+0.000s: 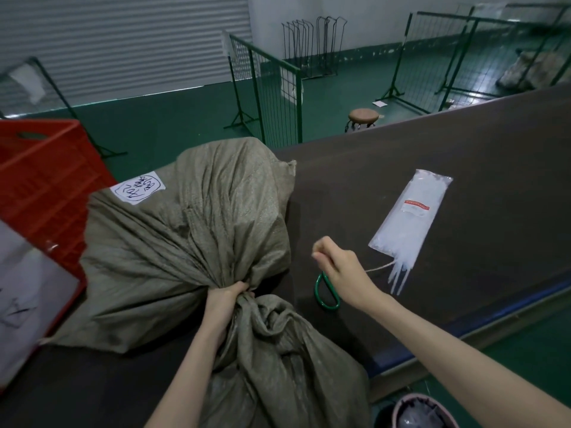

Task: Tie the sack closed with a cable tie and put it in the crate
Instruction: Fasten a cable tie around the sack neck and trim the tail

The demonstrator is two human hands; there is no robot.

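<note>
Left hand (pixel 227 299): fingers clenched round the gathered neck of the sack (pixel 191 242) on the table (pixel 432 168), keeping it bunched.
Right hand (pixel 336 267): fingertips pinching one cable tie (pixel 378 268), drawn from the packet (pixel 411 211).
Crate (pixel 46 180): red, just left of the sack.

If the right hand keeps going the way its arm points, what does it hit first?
Probably the sack: the right hand points up-left over the table, and the sack's bulging side lies next in that line. Depth is unclear, so it may pass above it.
</note>
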